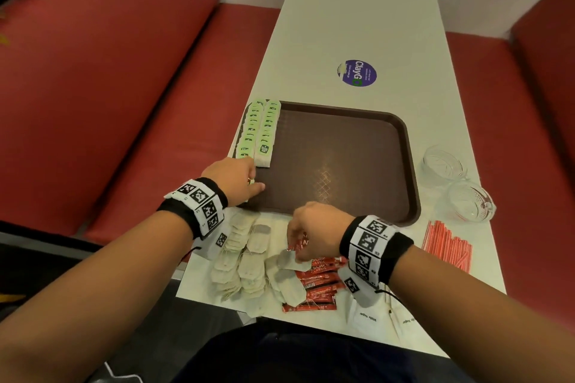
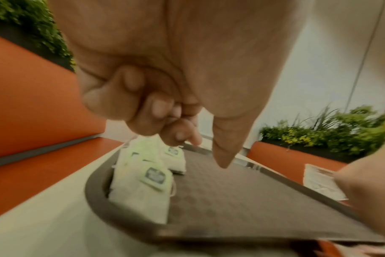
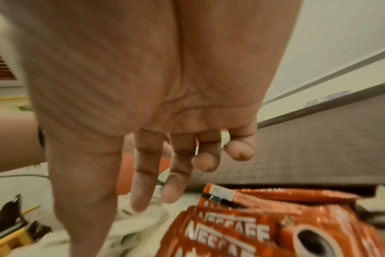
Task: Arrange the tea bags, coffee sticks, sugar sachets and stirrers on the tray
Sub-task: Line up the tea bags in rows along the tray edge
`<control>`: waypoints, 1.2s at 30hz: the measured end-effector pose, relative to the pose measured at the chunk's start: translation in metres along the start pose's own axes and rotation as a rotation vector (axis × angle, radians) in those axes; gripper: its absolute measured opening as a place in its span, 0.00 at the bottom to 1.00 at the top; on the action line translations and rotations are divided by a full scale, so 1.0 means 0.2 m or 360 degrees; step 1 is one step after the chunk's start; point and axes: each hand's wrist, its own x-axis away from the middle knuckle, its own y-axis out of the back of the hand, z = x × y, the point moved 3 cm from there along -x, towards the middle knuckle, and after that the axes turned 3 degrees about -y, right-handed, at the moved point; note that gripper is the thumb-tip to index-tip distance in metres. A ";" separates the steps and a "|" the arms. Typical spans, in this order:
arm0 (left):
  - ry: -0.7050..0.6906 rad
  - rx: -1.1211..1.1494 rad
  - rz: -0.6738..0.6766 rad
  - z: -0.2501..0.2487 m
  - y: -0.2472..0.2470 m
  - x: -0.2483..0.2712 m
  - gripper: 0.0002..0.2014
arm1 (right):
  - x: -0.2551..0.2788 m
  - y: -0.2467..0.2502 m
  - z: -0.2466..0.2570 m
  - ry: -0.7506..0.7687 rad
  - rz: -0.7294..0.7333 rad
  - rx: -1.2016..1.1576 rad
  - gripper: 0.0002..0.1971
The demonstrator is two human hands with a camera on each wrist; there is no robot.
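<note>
A brown tray lies on the white table. Two rows of green-tagged tea bags line its left side, seen close in the left wrist view. My left hand is at the tray's near-left corner by the end of those rows; its fingers are curled with the thumb out and hold nothing. My right hand hovers with loose fingers over a pile of loose tea bags and red coffee sticks in front of the tray, fingertips close to a tea bag.
Red-and-white stirrers lie at the right of the table. Two glass bowls stand by the tray's right edge. White sugar sachets lie under my right wrist. A round purple sticker is behind the tray. Red benches flank the table.
</note>
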 end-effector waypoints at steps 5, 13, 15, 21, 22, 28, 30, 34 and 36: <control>-0.0579 0.0024 0.0298 -0.10 -0.10 0.21 0.10 | 0.02 -0.12 0.06 0.0040 0.0084 0.0310 0.18; -0.0692 -0.0302 0.0319 -0.07 -0.23 0.35 0.19 | 0.03 -0.15 0.07 0.0118 0.0092 0.0492 0.20; -0.0665 -0.0268 0.0275 -0.07 -0.24 0.36 0.15 | 0.02 -0.14 0.07 0.0089 0.0076 0.0448 0.15; -0.0638 -0.0087 0.0122 -0.06 -0.21 0.35 0.09 | 0.01 -0.10 0.05 -0.0013 -0.0071 0.0204 0.11; -0.0630 -0.0028 0.0091 -0.06 -0.20 0.34 0.09 | 0.01 -0.08 0.05 -0.0021 -0.0090 0.0155 0.10; -0.0556 0.0257 -0.0135 -0.07 -0.05 0.31 0.06 | 0.02 0.03 0.02 -0.0083 -0.0314 -0.0252 0.06; -0.0536 0.0272 -0.0204 -0.07 -0.01 0.28 0.05 | 0.01 0.05 0.00 -0.0110 -0.0391 -0.0387 0.06; -0.0526 0.0276 -0.0261 -0.06 0.07 0.24 0.04 | -0.02 0.10 -0.03 -0.0147 -0.0422 -0.0431 0.10; -0.0534 0.0303 -0.0259 -0.06 0.09 0.22 0.04 | -0.05 0.12 -0.03 -0.0161 -0.0396 -0.0369 0.11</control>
